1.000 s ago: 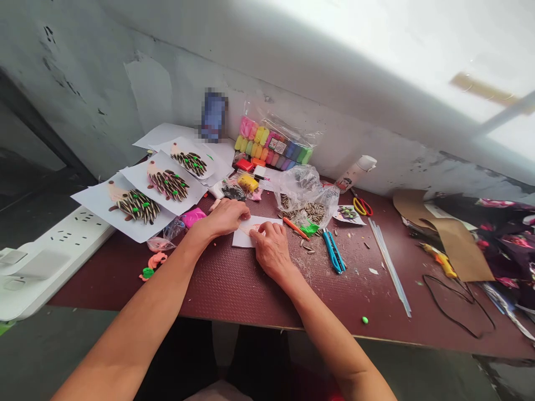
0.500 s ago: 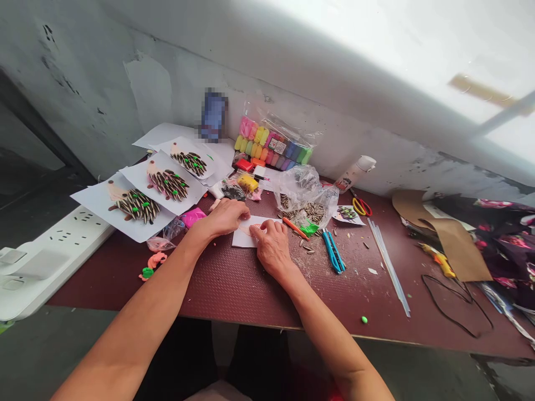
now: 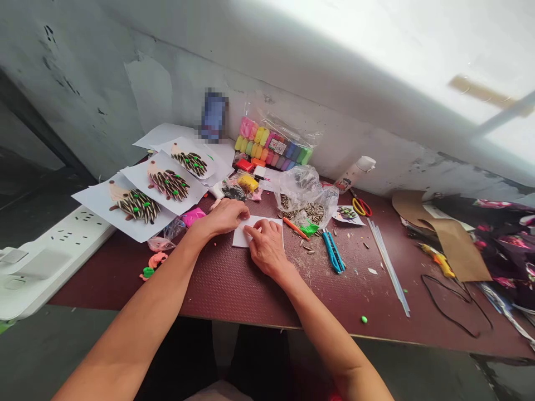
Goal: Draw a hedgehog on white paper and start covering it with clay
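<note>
A small white sheet lies on the dark red table, with pale peach clay on it, mostly covered by the fingers. My left hand rests at the sheet's upper left edge, fingers bent together; whether anything is between them is hidden. Over the middle of the sheet, my right hand presses on the clay with its fingers spread and the index finger pointing left. Right of the sheet are an orange tool and a pile of striped seeds beside a clear bag.
Hedgehog pictures on paper lie at the left, near a white power strip. Coloured clay packs lean on the wall. Rightward are a blue cutter, scissors, clear sticks and a glue gun.
My right hand has shifted slightly left and down over the sheet, and its index finger now reaches further left. My left hand has barely moved.
</note>
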Available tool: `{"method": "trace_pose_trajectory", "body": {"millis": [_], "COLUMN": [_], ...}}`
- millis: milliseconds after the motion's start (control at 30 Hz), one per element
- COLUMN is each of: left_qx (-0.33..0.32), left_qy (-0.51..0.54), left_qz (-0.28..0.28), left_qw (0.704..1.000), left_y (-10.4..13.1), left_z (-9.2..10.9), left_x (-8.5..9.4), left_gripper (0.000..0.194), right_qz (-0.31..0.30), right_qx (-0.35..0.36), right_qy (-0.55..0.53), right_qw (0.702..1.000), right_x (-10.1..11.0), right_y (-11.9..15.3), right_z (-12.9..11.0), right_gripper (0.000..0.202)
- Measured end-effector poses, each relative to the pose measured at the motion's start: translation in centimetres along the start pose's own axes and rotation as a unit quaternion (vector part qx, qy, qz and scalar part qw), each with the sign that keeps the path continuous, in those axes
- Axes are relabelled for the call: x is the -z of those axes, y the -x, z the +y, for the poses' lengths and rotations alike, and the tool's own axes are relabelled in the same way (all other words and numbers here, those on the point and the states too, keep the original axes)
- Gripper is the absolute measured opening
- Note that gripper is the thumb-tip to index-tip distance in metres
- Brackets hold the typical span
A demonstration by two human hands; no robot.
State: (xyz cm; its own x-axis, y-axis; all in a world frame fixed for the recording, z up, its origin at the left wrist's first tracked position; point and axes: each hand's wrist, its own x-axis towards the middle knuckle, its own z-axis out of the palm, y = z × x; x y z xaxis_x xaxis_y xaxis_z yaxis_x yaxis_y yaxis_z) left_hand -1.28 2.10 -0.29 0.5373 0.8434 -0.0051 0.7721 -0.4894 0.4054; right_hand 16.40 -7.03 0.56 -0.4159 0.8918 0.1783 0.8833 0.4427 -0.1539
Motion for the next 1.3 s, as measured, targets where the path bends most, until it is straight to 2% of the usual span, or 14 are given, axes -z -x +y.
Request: {"method": "trace_pose_trajectory", "body": {"millis": [233,600,767,1067,1300], "left_qx": [-0.001,0.001,0.003,0.007,0.009], "left_qy": [-0.005,-0.002,0.004,0.024,0.03], "left_qz": [0.008,0.01,0.01,0.007,0.005], "left_qw": [1.0,1.0,1.0,1.0,0.999], "left_y": [0.0,-0.03,-0.1,-0.16,-0.22], "left_z": [0.18,0.27,0.14,-0.15,-0.3], "left_x": [0.07,0.07,-0.04,-0.09,-0.16], "left_gripper": [0.033,0.034,0.032,0.036,0.036], "right_qz": [-0.022,-0.018,-0.014,-0.03,-0.014], "right_qx": [-0.001,0.012,0.003,0.005,0.002], "right_qy": [0.011,0.02,0.016,0.022,0.025], "right_qw": [1.0,1.0,1.0,0.999,1.0], "right_x": [-0.1,0.07,-0.07,-0.06,0.12], "right_y": [-0.59,-0.58,-0.71,-0.83,-0.65], "right_z": [-0.61,-0.62,-0.78,-0.86,-0.76], "right_gripper": [0.031,0.029,0.039,0.034,0.034]}}
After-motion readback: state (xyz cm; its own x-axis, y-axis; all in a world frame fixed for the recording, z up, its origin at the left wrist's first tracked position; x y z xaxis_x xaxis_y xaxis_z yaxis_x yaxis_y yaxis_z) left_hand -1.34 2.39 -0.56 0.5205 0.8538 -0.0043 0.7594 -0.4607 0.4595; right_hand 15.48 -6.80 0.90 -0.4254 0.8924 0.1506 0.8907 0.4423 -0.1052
